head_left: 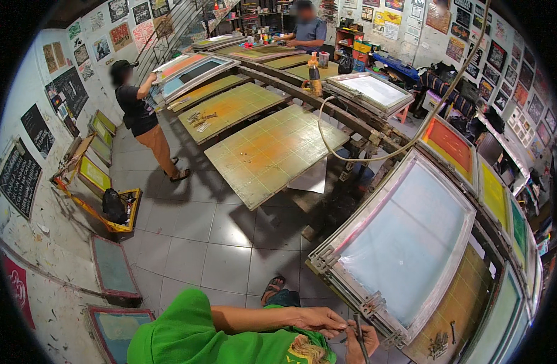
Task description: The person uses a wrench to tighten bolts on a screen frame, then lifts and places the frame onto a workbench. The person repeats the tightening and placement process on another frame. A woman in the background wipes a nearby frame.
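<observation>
In front of my body, my left hand (324, 319) reaches across with its fingertips pinched together; whatever they hold is too small to make out. Close beside it, my right hand (364, 347) is closed around a dark, slim rod-shaped tool (359, 335) that stands roughly upright. Just to the right lies a large screen-printing frame (406, 236) with pale blue mesh. Metal hinge clamps (375, 303) grip its near left edge. On the board (457, 309) beneath rest a small heap of metal hardware (438, 344) and a loose bolt-like piece (453, 331).
Printing boards (275, 151) line a long rack ahead, one bearing metal parts (202, 121). A hose (375, 159) arcs over the rack. Coloured screens (448, 145) lean at right, others (114, 267) at left. One person (139, 103) stands left, another (309, 33) at the back.
</observation>
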`<action>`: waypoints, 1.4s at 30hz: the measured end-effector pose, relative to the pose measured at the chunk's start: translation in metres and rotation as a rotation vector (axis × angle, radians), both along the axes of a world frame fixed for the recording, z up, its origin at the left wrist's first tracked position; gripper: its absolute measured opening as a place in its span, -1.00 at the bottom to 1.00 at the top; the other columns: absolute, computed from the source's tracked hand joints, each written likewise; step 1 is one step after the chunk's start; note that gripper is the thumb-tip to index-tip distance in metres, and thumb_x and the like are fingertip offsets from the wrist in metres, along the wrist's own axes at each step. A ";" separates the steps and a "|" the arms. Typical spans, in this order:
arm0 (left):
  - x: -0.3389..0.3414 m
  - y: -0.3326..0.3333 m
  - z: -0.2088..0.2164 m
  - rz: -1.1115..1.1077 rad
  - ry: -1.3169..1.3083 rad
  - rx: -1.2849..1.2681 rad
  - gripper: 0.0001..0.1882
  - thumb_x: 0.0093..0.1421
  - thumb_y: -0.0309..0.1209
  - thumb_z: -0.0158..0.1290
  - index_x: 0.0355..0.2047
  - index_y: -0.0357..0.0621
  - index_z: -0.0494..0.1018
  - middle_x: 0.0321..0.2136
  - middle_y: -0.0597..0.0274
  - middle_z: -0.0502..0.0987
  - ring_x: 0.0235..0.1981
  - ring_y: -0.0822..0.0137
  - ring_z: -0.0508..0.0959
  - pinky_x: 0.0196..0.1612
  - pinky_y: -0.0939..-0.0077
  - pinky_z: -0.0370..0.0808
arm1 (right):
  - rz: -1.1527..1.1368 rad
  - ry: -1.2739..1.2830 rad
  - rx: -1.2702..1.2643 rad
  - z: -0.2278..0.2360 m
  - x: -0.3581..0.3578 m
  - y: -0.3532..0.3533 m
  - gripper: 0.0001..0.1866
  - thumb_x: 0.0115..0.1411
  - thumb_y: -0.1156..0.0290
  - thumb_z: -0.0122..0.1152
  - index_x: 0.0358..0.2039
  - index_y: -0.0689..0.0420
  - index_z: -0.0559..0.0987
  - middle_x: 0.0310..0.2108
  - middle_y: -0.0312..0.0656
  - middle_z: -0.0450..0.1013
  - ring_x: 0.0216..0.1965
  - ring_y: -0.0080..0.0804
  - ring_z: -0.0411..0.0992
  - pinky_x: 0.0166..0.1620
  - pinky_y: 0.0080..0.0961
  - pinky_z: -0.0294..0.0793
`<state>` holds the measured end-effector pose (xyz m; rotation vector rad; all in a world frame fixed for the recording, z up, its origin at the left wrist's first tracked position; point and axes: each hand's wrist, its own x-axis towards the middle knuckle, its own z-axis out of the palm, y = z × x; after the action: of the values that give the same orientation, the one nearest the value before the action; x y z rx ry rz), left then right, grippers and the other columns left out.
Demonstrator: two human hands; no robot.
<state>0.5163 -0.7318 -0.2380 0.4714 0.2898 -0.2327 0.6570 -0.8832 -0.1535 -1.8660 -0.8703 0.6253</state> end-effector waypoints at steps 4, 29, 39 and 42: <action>-0.027 0.006 0.017 0.086 0.078 0.010 -0.69 0.47 -0.21 0.20 0.03 -0.17 0.64 -0.33 0.54 0.55 -0.28 0.69 0.57 -0.20 0.82 0.67 | 0.042 0.275 -0.077 0.009 -0.016 0.018 -0.81 0.22 0.43 0.51 -0.28 0.30 0.72 -0.39 -0.16 0.65 -0.35 -0.42 0.57 -0.20 -0.39 0.58; -0.202 0.414 -0.027 0.925 0.794 1.697 -0.85 0.24 -0.59 0.11 -0.35 -0.27 0.69 -0.55 0.28 0.62 -0.57 0.44 0.54 -0.54 0.35 0.43 | -0.475 -0.568 0.024 -0.033 0.040 -0.061 -0.69 0.53 0.32 0.14 -0.37 0.20 0.57 -0.54 -0.28 0.43 -0.49 -0.46 0.35 -0.39 -0.41 0.26; -0.252 0.511 -0.066 0.601 1.245 2.336 -0.72 0.47 -0.31 0.13 -0.03 -0.30 0.65 -0.04 -0.10 0.62 -0.05 -0.15 0.61 0.00 0.02 0.57 | -1.061 0.407 0.190 -0.018 0.064 -0.111 -0.53 0.51 0.00 0.19 -0.28 0.21 0.66 -0.62 -0.48 0.19 -0.63 -0.67 0.13 -0.54 -0.56 0.08; -0.236 0.507 -0.055 0.569 1.323 2.300 -0.69 0.52 -0.27 0.09 0.02 -0.25 0.65 0.04 -0.01 0.62 0.00 -0.10 0.63 0.05 0.01 0.58 | -1.048 0.591 0.163 -0.032 0.060 -0.116 -0.60 0.47 0.04 0.28 -0.25 0.17 0.62 -0.63 -0.50 0.18 -0.66 -0.67 0.11 -0.56 -0.57 0.07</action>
<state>0.2805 -0.2245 -0.2929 2.4303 2.0161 0.5749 0.7175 -0.9992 -0.1856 -1.5637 0.4409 0.3624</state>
